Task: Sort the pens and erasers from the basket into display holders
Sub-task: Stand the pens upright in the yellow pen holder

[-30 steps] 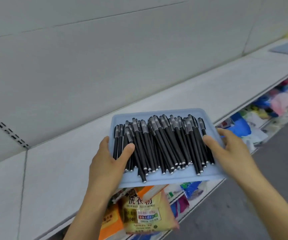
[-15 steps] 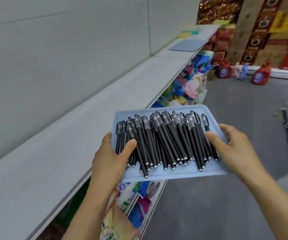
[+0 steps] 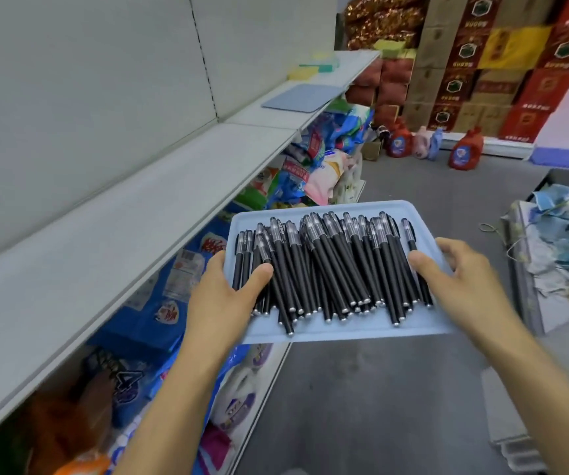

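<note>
Shallow pale-blue rectangular plastic tray (image 3: 339,329) held in the air between both hands, over the grey aisle floor (image 3: 361,389). Contents: one dense heap of black capped pens with clear-grey caps (image 3: 327,265), lying roughly parallel, caps toward the far rim, silver tail ends toward the near rim. Heap covers most of the tray floor; a bare strip shows along the near edge.

Left hand (image 3: 221,296) grips the tray's left edge: thumb curled over the rim and pressing on the outermost pens, remaining fingers hidden beneath the tray. Right hand (image 3: 461,282) grips the right edge likewise: thumb lying across the rightmost pens, fingers wrapped round the rim. Both forearms extend forward, tray held about level.

Left of the left hand: bare white metal shelf (image 3: 104,241), with coloured packaged goods (image 3: 159,303) stacked beneath it. Beyond the hands, on the same shelf run: a flat grey-blue tray (image 3: 300,97).
</note>
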`<control>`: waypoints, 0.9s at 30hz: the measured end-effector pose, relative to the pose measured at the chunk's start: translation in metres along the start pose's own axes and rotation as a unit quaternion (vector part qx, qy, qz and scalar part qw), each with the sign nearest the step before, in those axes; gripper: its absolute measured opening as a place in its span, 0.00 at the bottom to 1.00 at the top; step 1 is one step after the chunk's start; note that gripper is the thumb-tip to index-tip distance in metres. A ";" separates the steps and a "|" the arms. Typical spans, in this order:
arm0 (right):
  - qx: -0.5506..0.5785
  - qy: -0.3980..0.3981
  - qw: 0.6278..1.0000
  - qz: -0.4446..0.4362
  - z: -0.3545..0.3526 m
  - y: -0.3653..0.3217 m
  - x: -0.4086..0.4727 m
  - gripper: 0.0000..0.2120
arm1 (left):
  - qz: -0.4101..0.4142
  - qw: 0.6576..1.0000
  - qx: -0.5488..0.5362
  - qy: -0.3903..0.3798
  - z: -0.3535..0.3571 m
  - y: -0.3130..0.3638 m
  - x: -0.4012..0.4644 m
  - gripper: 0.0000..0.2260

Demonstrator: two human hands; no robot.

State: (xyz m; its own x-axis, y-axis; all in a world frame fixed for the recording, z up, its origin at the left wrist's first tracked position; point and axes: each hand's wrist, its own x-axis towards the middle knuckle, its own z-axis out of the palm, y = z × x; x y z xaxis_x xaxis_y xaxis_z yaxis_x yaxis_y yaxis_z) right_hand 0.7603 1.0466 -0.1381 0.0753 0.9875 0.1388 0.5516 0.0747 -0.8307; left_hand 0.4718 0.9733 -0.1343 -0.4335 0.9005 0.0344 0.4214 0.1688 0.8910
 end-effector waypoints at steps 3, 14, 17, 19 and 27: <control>0.002 0.002 1.000 0.014 -0.003 0.016 0.048 0.18 | -0.003 1.000 0.010 -0.011 0.035 0.016 0.043 0.14; 0.023 0.024 0.999 0.043 0.002 0.058 0.257 0.21 | 0.027 0.999 0.026 -0.027 0.156 0.066 0.236 0.18; 0.030 0.035 0.998 0.045 -0.001 0.061 0.325 0.23 | 0.032 0.999 0.020 -0.028 0.190 0.091 0.296 0.20; 0.025 0.046 0.998 0.043 -0.006 0.064 0.370 0.24 | 0.041 0.999 0.017 -0.028 0.212 0.107 0.333 0.21; 0.049 0.036 0.998 0.029 -0.016 0.088 0.530 0.19 | 0.043 0.999 0.025 -0.019 0.295 0.156 0.452 0.09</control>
State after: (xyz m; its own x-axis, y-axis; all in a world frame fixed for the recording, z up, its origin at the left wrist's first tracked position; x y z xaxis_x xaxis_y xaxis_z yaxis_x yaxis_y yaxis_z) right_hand 0.8624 1.5740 -0.1293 0.1660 0.9783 0.1243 0.4604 0.0346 -0.8871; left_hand 0.5763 1.5250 -0.1132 -0.3630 0.9273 0.0918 0.4952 0.1085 0.8620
